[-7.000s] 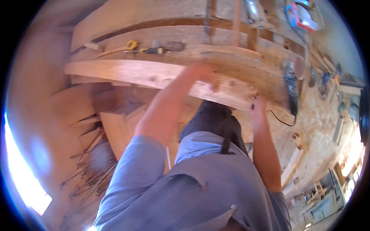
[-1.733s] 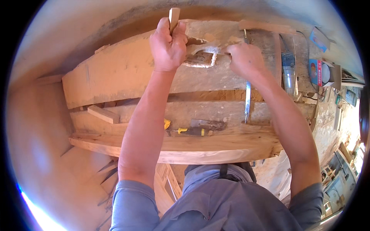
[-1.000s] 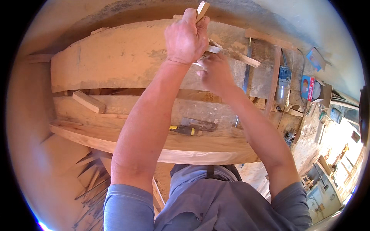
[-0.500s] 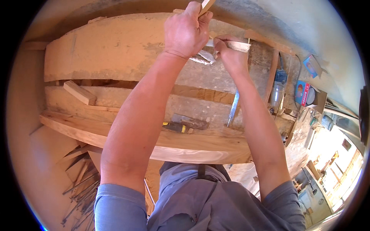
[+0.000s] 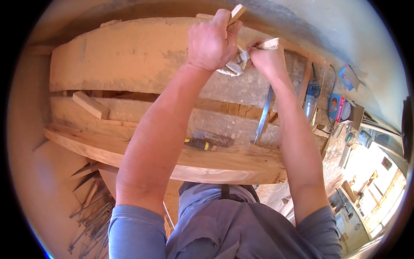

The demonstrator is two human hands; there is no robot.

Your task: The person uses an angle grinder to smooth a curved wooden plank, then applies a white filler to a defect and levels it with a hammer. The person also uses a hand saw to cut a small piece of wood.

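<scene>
While the left hand (image 5: 211,45) has its fingers clenched around a wooden stick (image 5: 236,15) over the far side of the bench (image 5: 116,56), the right hand (image 5: 267,59) grips a pale stick (image 5: 270,44) to its right. Between them sits a crumpled whitish bundle (image 5: 235,67); whether the fingers touch it, I cannot tell. I'd judge things partway: both sticks are in hand, neither set down, and the long board (image 5: 228,161) along the near edge shows no white that I can see.
</scene>
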